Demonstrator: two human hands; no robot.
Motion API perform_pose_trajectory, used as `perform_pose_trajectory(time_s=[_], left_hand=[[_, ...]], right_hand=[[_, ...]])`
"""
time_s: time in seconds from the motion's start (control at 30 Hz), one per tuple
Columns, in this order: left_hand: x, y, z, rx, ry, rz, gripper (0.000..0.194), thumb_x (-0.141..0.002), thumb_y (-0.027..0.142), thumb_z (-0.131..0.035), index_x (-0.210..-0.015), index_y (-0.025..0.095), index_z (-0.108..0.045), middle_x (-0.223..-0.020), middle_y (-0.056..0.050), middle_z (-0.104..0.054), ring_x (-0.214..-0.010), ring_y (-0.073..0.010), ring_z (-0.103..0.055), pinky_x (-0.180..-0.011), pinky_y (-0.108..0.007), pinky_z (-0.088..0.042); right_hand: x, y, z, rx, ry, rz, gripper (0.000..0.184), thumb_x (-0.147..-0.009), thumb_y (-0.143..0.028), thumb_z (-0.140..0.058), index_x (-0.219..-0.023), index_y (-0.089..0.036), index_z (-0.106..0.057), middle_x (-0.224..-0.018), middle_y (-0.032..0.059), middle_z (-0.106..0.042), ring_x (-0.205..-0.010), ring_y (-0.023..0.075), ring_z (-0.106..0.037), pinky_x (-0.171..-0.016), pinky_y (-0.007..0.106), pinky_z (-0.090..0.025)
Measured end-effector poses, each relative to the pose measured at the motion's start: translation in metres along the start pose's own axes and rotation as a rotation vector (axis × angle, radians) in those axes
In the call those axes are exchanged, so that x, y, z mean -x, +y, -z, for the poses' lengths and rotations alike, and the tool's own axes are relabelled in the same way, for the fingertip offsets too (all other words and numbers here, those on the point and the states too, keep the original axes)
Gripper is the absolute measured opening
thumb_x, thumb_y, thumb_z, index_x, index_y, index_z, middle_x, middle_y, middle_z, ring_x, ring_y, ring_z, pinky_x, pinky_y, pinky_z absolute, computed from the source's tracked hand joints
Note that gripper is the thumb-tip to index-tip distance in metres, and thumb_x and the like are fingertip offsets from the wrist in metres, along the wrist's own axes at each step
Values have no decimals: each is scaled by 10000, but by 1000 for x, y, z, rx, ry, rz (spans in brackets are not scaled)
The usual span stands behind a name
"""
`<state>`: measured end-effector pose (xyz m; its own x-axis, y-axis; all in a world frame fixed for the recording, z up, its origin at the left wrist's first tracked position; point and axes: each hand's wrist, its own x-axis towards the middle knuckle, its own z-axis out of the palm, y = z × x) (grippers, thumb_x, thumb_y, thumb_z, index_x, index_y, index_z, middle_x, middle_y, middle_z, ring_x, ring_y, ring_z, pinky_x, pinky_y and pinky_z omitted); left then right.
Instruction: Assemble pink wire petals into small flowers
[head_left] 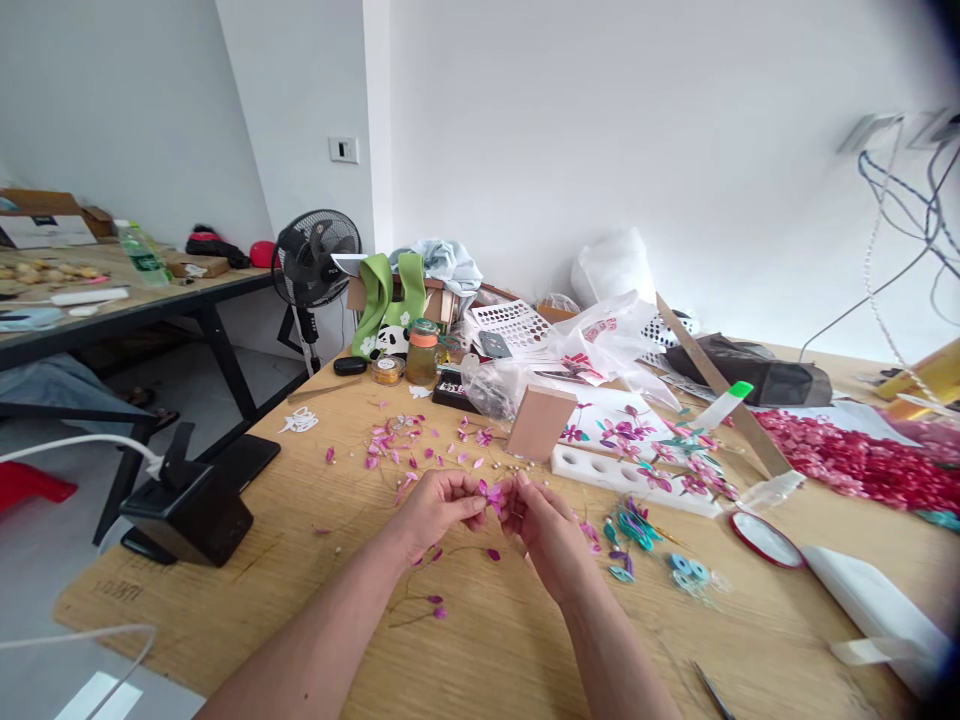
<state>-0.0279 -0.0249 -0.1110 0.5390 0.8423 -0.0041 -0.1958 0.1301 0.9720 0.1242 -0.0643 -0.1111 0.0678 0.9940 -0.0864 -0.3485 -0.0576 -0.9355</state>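
Observation:
Between my two hands, just above the wooden table (300, 620), is a small purple-pink flower (491, 495). The fingertips of my left hand (444, 508) pinch its left side. My right hand (541, 525) is closed at its right side, thumb and forefinger together. Loose pink petals (390, 440) lie scattered beyond my hands, some with thin stems. Nearer to me, a few purple petals on fine wires (435, 605) rest on the wood. Right of my right hand are teal and purple thread bundles (637, 525) and a white foam block with holes (600, 463) bearing finished-looking flowers.
A wooden block (541, 424) stands upright behind my hands. A jar (422, 355), plastic bags (600, 340) and papers crowd the back. At right lie a red-rimmed round lid (766, 540), a white foam bar (874, 600) and a pile of red-pink flowers (847, 455). A black box (191, 510) sits left.

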Motion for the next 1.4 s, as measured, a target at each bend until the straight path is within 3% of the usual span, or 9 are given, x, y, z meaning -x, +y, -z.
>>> perform_pose_trajectory(time_s=[0.27, 0.5, 0.67, 0.8, 0.93, 1.07, 1.23, 1.4], left_hand=[[0, 0, 0, -102, -19, -26, 212, -706, 333, -686, -699, 125, -648, -597, -10, -614, -568, -112, -549, -590, -239, -426], [0, 0, 0, -155, -57, 5, 227, -700, 347, -687, -722, 122, -670, -604, -17, -626, -567, -117, -555, -586, -239, -420], [-2, 1, 2, -103, 70, -44, 234, -691, 356, -687, -682, 127, -640, -604, -13, -623, -565, -112, -548, -596, -239, -430], [-5, 1, 5, -40, 237, -68, 227, -672, 343, -698, -692, 124, -643, -628, -23, -636, -574, -109, -555, -601, -234, -432], [-8, -1, 9, 13, 335, -80, 211, -663, 320, -702, -678, 122, -632, -634, -22, -631, -565, -102, -549, -573, -224, -425], [-9, -2, 9, 47, 349, -84, 191, -665, 295, -701, -674, 122, -620, -629, -16, -622, -564, -95, -541, -567, -219, -428], [-8, -5, 9, 35, 321, -64, 196, -684, 304, -690, -667, 121, -621, -630, -18, -624, -563, -90, -545, -569, -215, -425], [-8, -6, 8, 7, 331, -73, 191, -690, 306, -677, -683, 121, -627, -648, -28, -639, -568, -97, -555, -577, -222, -426]], right_hand=[[2, -4, -2, 232, -22, 102, 349, -681, -496, -706, -682, -156, -627, -590, -11, -550, -522, 92, -443, -509, 227, -350], [2, -4, -3, 279, -4, 107, 359, -693, -505, -688, -650, -159, -602, -546, -15, -537, -495, 92, -432, -491, 228, -336], [-2, 0, 5, 272, 69, 106, 385, -718, -548, -635, -751, -167, -599, -633, -3, -568, -538, 105, -477, -502, 223, -378], [-6, 0, 15, 558, 79, 61, 327, -729, -492, -613, -694, -172, -556, -582, -11, -543, -465, 102, -442, -430, 218, -325], [-3, -1, 21, 977, -104, 54, 114, -744, -245, -559, -656, -176, -579, -558, -14, -553, -505, 115, -476, -472, 219, -315], [3, -3, 19, 1224, -225, -10, 62, -702, -162, -574, -660, -176, -617, -599, 3, -614, -559, 131, -526, -504, 226, -322], [7, 0, 12, 1396, -221, 6, 90, -668, -103, -576, -639, -179, -614, -643, 19, -643, -590, 146, -554, -520, 235, -317], [6, 0, 6, 1383, -196, 227, 139, -719, -70, -504, -664, -183, -562, -673, 13, -627, -605, 138, -556, -543, 225, -341]])
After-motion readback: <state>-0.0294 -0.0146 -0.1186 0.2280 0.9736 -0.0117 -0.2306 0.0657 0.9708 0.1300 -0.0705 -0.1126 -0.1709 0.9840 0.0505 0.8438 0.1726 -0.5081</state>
